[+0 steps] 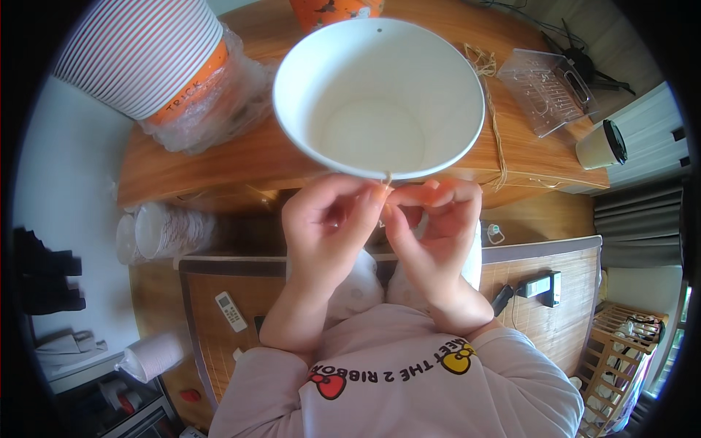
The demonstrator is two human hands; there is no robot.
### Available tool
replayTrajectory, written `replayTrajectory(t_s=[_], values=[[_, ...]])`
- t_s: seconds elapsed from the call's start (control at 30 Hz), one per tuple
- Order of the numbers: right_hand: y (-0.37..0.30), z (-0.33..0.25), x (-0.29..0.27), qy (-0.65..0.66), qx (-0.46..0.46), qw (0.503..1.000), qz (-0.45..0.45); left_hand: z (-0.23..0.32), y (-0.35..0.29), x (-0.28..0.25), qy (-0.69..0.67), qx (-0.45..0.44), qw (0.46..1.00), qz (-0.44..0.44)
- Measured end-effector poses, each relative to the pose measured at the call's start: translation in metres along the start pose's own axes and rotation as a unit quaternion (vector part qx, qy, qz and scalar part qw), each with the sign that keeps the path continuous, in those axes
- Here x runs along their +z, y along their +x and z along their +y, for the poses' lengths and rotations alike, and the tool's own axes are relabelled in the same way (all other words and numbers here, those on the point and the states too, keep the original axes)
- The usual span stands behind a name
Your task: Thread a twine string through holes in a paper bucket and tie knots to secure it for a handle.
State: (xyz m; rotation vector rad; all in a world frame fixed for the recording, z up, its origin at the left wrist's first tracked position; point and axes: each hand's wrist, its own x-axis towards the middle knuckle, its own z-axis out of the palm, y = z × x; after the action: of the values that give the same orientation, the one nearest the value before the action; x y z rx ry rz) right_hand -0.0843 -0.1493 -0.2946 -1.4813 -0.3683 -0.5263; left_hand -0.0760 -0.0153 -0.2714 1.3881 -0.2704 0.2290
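— While she sits at the low wooden table (248, 157), what have her hands got hold of?

— A big white paper bucket with a round open mouth (380, 95), lying tilted on the table so its inside faces her. At the near rim, both hands meet on a thin tan straw string (388, 177) poking up there.

— How are the fingers set?

— The left hand (328, 226) is curled, thumb and forefinger pinched tight on the string right under the bucket's rim. The right hand (434, 226) is curled too, its fingertips pressed against the left ones at the same spot; whether it grips the string itself, I cannot tell.

— Anything else around the bucket?

— Left of it, a stack of striped orange-and-white paper buckets in clear plastic wrap (146, 55). Right of it, loose straw-coloured twine (493, 109), a clear plastic box (548, 87), and farther right a lidded paper coffee cup (602, 144).
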Motion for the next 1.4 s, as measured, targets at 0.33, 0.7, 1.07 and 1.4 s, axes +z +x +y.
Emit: replayTrajectory(t_s=[0.33,0.7,1.07,1.4], values=[[0.0,0.0,-0.004,0.013,0.022,1.0,-0.004,0.004,0.001,0.002,-0.043,-0.064,0.997,0.014],[-0.013,0.0,-0.01,0.046,0.045,0.996,-0.064,-0.007,-0.007,-0.009,-0.011,-0.028,0.999,-0.04],[-0.011,0.003,-0.012,-0.077,-0.152,0.984,-0.05,0.016,0.003,0.005,-0.096,-0.101,0.99,-0.021],[-0.011,-0.012,-0.017,-0.136,-0.172,0.97,-0.107,0.021,0.007,0.011,0.015,-0.015,0.999,0.036]])
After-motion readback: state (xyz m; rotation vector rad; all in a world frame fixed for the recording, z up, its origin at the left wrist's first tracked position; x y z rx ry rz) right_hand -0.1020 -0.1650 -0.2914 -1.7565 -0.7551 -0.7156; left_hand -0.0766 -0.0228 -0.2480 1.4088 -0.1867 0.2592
